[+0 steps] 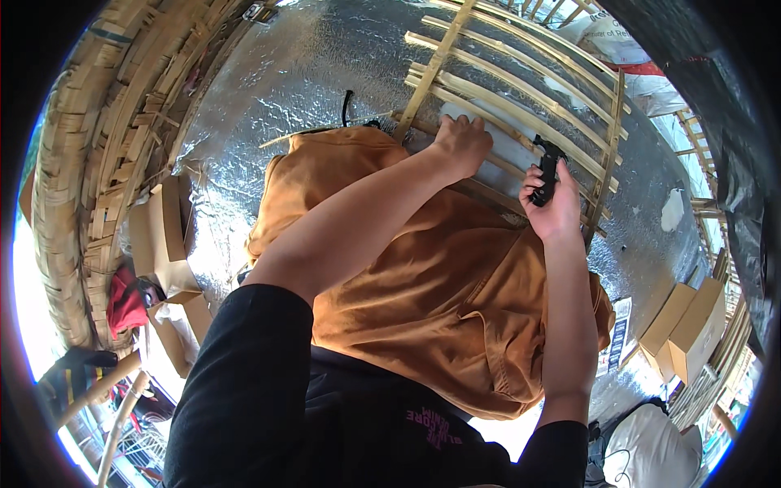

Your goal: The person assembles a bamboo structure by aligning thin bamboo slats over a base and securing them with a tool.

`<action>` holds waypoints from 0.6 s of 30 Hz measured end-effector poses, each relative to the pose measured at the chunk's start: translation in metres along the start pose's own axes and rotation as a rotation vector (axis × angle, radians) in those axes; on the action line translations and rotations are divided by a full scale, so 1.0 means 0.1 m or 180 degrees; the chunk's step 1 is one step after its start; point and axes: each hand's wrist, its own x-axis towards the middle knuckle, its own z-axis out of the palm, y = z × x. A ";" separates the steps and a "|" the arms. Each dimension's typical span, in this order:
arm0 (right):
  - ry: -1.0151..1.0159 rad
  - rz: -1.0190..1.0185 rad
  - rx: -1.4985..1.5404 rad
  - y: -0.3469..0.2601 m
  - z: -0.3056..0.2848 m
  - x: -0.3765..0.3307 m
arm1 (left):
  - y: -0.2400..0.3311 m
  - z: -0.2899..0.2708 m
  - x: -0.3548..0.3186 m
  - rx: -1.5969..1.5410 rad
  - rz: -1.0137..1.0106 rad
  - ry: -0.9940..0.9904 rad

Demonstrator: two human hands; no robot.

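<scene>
Looking down, we've got a slatted bamboo frame laid on silver foil sheeting, and its near edge disappears behind the orange-brown cloth over our lap, so we can't tell if they touch. Our left hand is over the near slats, not far from the frame's left crosspiece, fingers curled in; we honestly can't tell if it's pinching a slat or just closed. Our right hand has its fingers wrapped around a black device, which sticks up over the slats just inside the right crosspiece. There's a decent gap between the hands, with slats running across it. Room-wise, foil stretches from the frame's left edge toward the woven wall, and more runs off to the right. Cardboard boxes sit well apart on our right, plus an open carton on our left.
</scene>
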 end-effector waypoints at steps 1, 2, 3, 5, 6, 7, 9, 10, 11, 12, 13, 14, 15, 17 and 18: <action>-0.0021 0.0002 0.0003 0.00 -0.01 0.00 | 0.01 0.00 0.01 -0.0002 -0.0044 -0.0086; -0.0040 0.0003 0.0009 -0.01 -0.02 -0.01 | 0.01 0.00 0.02 -0.0017 -0.0042 -0.0077; -0.0032 -0.0004 -0.0002 -0.01 -0.02 -0.01 | 0.00 0.00 0.02 -0.0057 -0.0032 -0.0091; -0.0011 0.0029 -0.0004 -0.01 0.01 -0.01 | -0.01 0.00 0.02 -0.0111 -0.0014 -0.0102; 0.0000 0.0022 -0.0011 0.00 0.02 -0.02 | -0.01 0.00 0.02 -0.0092 0.0016 -0.0168; 0.0009 0.0049 -0.0025 0.00 0.04 -0.02 | -0.01 0.00 0.02 -0.0073 0.0042 -0.0235; 0.0026 0.0075 -0.0046 -0.01 0.06 -0.02 | 0.00 -0.01 0.02 -0.0123 0.0027 -0.0279; 0.0054 0.0043 -0.0155 0.00 0.06 -0.02 | 0.01 -0.01 0.02 -0.0155 0.0012 -0.0337; 0.0083 0.0011 -0.0262 0.02 0.06 -0.02 | 0.02 -0.01 0.01 -0.0160 0.0017 -0.0345; 0.0094 0.0013 -0.0258 0.03 0.06 -0.03 | 0.03 -0.01 0.02 -0.0159 0.0027 -0.0359; 0.0093 -0.0039 -0.0340 0.03 0.07 -0.04 | 0.03 -0.03 0.02 -0.0150 0.0041 -0.0368; 0.0094 -0.0092 -0.0421 0.04 0.08 -0.04 | 0.03 -0.04 0.01 -0.0148 0.0053 -0.0373; 0.0103 -0.0099 -0.0411 0.06 0.10 -0.05 | 0.03 -0.04 0.00 -0.0178 0.0050 -0.0369; 0.0141 -0.0163 -0.0452 0.10 0.13 -0.07 | 0.02 -0.07 -0.02 -0.0214 0.0072 -0.0364; 0.0156 -0.0175 -0.0443 0.11 0.13 -0.07 | 0.00 -0.08 -0.02 -0.0208 0.0057 -0.0349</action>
